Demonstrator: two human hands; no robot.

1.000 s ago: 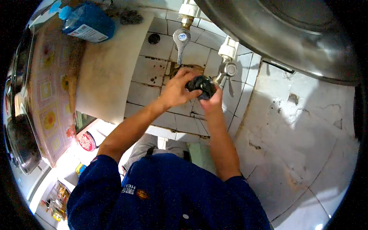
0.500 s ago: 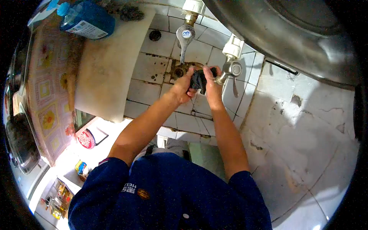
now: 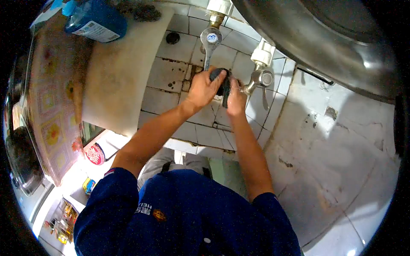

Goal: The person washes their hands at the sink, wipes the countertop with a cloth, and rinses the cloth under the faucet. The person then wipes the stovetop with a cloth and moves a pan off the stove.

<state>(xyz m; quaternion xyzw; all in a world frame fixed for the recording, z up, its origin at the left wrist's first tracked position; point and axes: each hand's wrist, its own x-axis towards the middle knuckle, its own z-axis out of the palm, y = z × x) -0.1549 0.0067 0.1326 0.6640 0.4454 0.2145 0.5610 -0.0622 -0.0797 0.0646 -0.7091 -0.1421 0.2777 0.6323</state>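
A dark, bunched cloth [image 3: 226,93] is squeezed between my two hands over the tiled sink basin [image 3: 164,100]. My left hand [image 3: 202,89] is closed on its left side, thumb across the top. Against the right side of the cloth presses my right hand [image 3: 236,99], its fingers curled and looking wet. Just right of that hand is the spout of the right tap [image 3: 261,78]. The left tap [image 3: 211,38] points down toward my left hand. The cloth's exact kind cannot be made out.
A large metal basin [image 3: 341,55] overhangs the upper right. A pale board [image 3: 117,81] lies left of the sink, with a blue bottle [image 3: 96,23] and a dark scouring pad [image 3: 146,13] at its far end. Cracked white tiles [image 3: 333,162] cover the right side.
My left hand has shifted up and turned, its thumb now over the cloth. The cloth is gathered differently between my hands, while my right hand has moved only slightly.
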